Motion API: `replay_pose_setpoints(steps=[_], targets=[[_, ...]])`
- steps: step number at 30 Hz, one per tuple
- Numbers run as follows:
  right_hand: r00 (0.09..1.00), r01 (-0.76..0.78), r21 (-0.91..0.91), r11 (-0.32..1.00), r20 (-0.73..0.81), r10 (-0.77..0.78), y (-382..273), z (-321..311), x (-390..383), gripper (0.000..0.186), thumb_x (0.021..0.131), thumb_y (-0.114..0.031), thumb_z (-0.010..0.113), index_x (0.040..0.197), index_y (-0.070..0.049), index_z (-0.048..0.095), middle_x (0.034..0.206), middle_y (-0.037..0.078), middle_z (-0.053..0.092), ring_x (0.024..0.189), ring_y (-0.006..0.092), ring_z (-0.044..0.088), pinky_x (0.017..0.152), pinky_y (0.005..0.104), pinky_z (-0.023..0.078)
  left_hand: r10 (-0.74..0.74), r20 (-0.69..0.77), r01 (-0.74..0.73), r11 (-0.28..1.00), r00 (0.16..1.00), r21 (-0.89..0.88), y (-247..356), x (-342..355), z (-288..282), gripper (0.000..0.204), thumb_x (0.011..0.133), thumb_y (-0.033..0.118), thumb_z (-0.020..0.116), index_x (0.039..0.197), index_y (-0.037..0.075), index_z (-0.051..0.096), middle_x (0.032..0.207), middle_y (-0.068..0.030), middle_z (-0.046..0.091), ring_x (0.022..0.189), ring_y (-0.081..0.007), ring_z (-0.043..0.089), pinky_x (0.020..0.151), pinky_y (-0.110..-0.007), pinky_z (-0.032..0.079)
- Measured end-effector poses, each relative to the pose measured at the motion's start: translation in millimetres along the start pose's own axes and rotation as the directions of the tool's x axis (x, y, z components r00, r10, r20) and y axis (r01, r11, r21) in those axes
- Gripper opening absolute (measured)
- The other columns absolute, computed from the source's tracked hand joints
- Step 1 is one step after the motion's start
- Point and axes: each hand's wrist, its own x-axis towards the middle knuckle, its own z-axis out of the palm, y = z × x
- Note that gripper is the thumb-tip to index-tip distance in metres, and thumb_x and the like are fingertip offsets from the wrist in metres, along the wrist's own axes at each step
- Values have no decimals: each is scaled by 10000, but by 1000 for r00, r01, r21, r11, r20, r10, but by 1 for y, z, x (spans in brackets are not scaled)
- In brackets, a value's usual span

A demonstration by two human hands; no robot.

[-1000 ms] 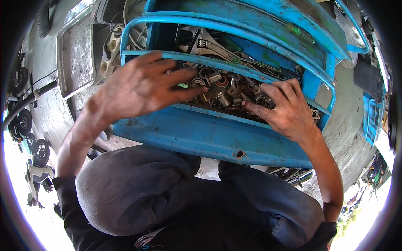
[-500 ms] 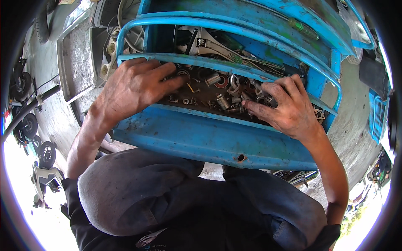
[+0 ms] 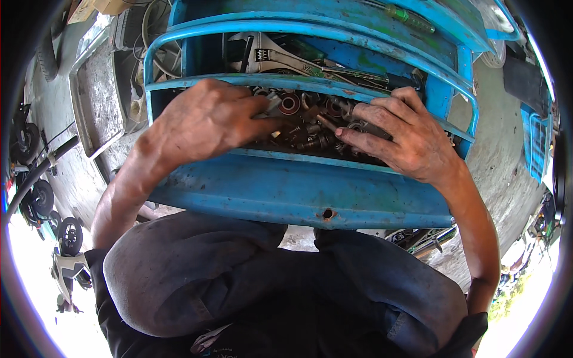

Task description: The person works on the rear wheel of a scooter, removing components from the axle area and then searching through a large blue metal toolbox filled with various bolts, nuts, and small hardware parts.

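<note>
My left hand [image 3: 218, 119] reaches into the left part of a tray of loose metal parts [image 3: 310, 134], fingers bent and apart among small silver pieces, their tips partly hidden. My right hand [image 3: 397, 134] is over the tray's right part, thumb stretched toward a short brown metal piece, other fingers curled apart among the parts. A red-rimmed bearing [image 3: 289, 104] lies between my hands. The tray belongs to a blue metal toolbox [image 3: 250, 185], whose rear compartment holds an adjustable wrench [image 3: 274, 59] and long tools.
A green-handled screwdriver [image 3: 409, 19] lies in the top compartment. A dirty metal pan [image 3: 77, 107] is on the left, wheels and tires [image 3: 71, 235] along the left edge. A blue slatted metal item [image 3: 537, 143] stands at right. My bent knees are below the toolbox.
The view has shifted slightly, placing the toolbox farther left. My fingers have moved among the parts, which lie differently now, with the red-rimmed bearing more exposed left of centre.
</note>
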Motion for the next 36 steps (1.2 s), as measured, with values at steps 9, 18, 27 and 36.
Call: replay_pose_setpoints(steps=[9,18,27,36], targets=[[967,-245,229,942,-12,255,-11,-24,-21,495,813,-23,759,1274,-199,718,1306,103,626,1088,259,635,931,425,528,73,-9,-72,997,997,22,13,24,-9,510,807,143,691,1311,218,719,1007,-16,702,790,-150,669,627,-280,584],[938,-263,607,750,-21,346,-16,-14,-17,383,803,66,680,1167,-50,710,1338,199,617,1213,378,631,991,439,566,28,26,-31,991,999,127,20,44,7,465,807,118,690,1269,169,719,1271,-15,674,809,-142,668,702,-290,605],[973,-212,191,958,135,188,-16,-26,-19,265,759,-149,801,1024,-160,797,1422,69,576,1328,282,511,1103,482,430,-14,-2,14,997,1000,75,7,16,-7,276,793,195,805,1049,108,751,1132,-28,743,837,-157,712,717,-306,580],[988,-138,-21,990,72,139,-9,-16,-22,175,831,-219,759,994,-179,808,1401,20,586,1334,236,492,1089,462,400,-194,161,205,977,968,-55,1,-11,-34,268,737,217,874,935,75,761,1081,-61,760,837,-225,722,749,-362,570]])
